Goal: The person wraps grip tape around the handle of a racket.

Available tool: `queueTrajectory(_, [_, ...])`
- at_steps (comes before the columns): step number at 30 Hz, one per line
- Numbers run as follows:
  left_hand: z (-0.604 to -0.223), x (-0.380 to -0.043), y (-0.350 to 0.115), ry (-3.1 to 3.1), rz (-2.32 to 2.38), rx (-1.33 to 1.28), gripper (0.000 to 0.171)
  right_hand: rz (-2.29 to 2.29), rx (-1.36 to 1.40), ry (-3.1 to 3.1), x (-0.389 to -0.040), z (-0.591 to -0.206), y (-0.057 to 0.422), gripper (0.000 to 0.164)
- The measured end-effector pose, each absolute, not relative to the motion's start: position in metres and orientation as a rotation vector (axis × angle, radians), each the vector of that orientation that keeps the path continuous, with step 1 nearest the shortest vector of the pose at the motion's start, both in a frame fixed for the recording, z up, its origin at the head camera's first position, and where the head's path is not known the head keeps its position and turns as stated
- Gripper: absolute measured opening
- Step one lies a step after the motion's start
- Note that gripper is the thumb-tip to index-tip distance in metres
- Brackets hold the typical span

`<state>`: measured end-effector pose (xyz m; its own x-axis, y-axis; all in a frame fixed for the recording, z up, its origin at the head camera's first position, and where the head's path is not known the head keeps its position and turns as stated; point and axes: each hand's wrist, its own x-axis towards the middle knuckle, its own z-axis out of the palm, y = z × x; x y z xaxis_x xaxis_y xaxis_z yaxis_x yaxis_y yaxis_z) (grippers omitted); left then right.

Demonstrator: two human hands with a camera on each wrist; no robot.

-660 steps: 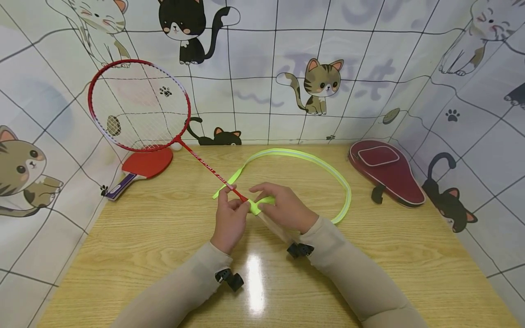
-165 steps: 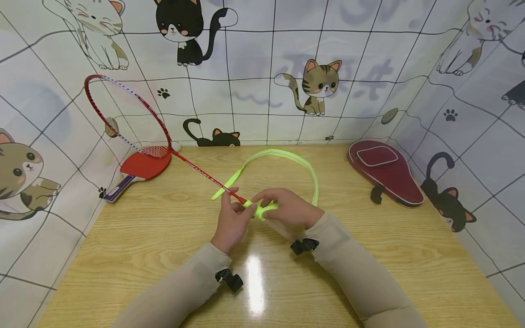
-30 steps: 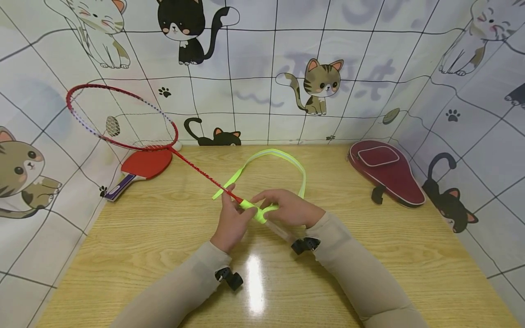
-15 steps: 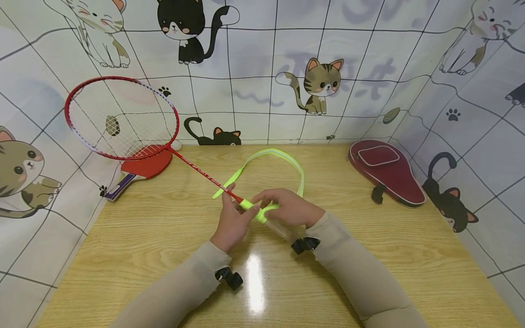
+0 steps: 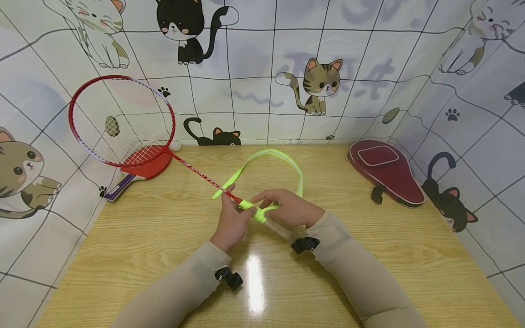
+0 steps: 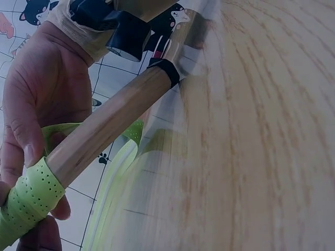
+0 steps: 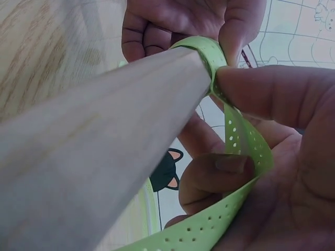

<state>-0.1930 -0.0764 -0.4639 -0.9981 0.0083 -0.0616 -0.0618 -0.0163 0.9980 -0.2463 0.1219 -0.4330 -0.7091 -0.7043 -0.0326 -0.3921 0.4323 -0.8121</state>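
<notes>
My left hand (image 5: 231,225) holds a red badminton racket (image 5: 193,168) where shaft meets handle, its strung head raised at the far left. Neon yellow-green perforated grip tape (image 6: 32,196) is wound over the upper handle; the lower part is bare wood (image 6: 112,120), seen in the left wrist view. Close beside the left thumb, my right hand (image 5: 293,207) pinches the tape at the lowest turn. In the right wrist view the tape (image 7: 196,230) runs through its fingers, past the bent forefinger. The loose tape (image 5: 301,175) arcs back over the table.
A red table tennis bat (image 5: 157,168) lies at the back left, partly behind the racket head, with a white ball (image 5: 175,146) beside it. At the back right lies a maroon bat case (image 5: 389,171). Cat-printed walls (image 5: 254,123) enclose the wooden table (image 5: 172,255).
Since the earliest frame, turns of tape have spread down the handle and the loose loop has shrunk. The racket has been turning about its shaft; within the last second its head tilts to face more upright.
</notes>
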Motion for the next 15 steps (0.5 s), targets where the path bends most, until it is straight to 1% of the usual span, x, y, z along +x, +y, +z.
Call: queueTrajectory(15, [-0.4646, -0.1915, -0.0790, 2.264, 2.114, -0.093, 0.088, -1.157, -0.913, 2.385, -0.2452, -0.4330, 0.1215, 0.049])
